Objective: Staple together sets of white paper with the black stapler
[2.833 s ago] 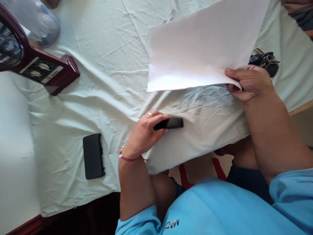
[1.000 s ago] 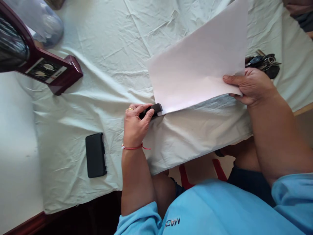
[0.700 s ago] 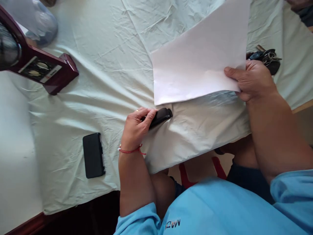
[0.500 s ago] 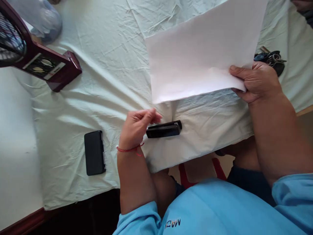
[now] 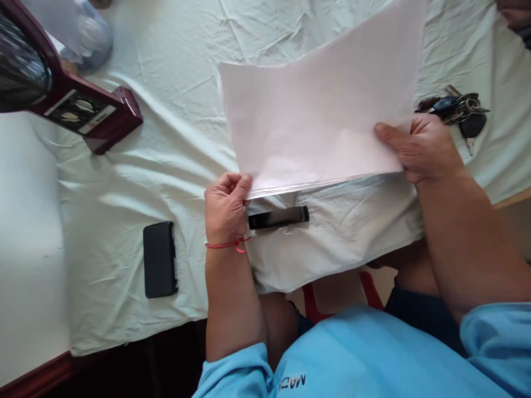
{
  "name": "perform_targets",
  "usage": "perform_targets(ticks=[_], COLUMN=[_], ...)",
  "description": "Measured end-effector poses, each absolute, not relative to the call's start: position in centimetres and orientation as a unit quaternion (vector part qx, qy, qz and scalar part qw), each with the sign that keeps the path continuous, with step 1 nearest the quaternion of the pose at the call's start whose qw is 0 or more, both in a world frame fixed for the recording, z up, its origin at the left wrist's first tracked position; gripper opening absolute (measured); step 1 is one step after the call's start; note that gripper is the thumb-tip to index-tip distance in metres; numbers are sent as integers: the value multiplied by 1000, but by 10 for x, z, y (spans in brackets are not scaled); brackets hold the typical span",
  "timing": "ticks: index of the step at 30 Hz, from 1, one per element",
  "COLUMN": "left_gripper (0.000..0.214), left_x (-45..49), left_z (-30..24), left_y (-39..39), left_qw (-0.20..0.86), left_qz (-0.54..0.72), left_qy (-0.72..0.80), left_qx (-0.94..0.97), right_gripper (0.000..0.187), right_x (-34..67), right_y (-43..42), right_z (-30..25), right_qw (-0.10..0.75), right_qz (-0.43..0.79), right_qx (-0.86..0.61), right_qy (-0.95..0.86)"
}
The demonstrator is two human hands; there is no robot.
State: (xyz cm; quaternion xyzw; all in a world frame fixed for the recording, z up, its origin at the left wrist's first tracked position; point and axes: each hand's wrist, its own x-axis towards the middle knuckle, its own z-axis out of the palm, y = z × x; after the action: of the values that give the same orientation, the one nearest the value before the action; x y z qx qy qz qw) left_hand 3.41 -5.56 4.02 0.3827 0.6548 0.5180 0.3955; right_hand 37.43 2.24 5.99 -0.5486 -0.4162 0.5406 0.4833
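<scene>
A few white paper sheets [image 5: 319,116] are held together above the cloth, their layered edges showing along the near side. My left hand [image 5: 226,204] pinches the near left corner between thumb and fingers. At the near right corner my right hand [image 5: 431,146] is closed on the sheets, thumb on top and fingers hidden beneath. Just below the paper's near edge lies a black stapler [image 5: 279,218] on the cloth, close to my left hand and touched by neither hand.
The table has a pale green, wrinkled cloth [image 5: 178,127]. A black phone [image 5: 160,260] lies at left, a dark red electric racket [image 5: 89,113] beyond it with a clear plastic container [image 5: 93,41] behind. A bunch of keys [image 5: 467,110] sits beside my right hand.
My left hand has gone from above the stapler to the paper's left corner and gripped it. The sheets have shifted left and nearer, held by both hands; the stapler has stayed in place.
</scene>
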Motion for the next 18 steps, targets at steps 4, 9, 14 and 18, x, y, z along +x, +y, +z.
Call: perform_targets(ticks=[4,9,14,18], left_gripper=[58,60,69,67], left_x=[35,43,45,45], left_z=[43,50,50,54], left_y=[-55,-53,-52,-54], left_qw=[390,470,459,498], left_qz=[526,544,568,546], left_qy=[659,616,612,598], left_qx=[370,323,304,310], right_gripper=[20,19,23,25], right_x=[374,375,374,375], right_y=[22,27,28,28], right_z=[58,61,62,62], right_qw=[456,494,516,529], right_qz=[534,543,553,544], right_qx=[-573,-575,-560,-561], right_qy=[-423,-362,-338,-332])
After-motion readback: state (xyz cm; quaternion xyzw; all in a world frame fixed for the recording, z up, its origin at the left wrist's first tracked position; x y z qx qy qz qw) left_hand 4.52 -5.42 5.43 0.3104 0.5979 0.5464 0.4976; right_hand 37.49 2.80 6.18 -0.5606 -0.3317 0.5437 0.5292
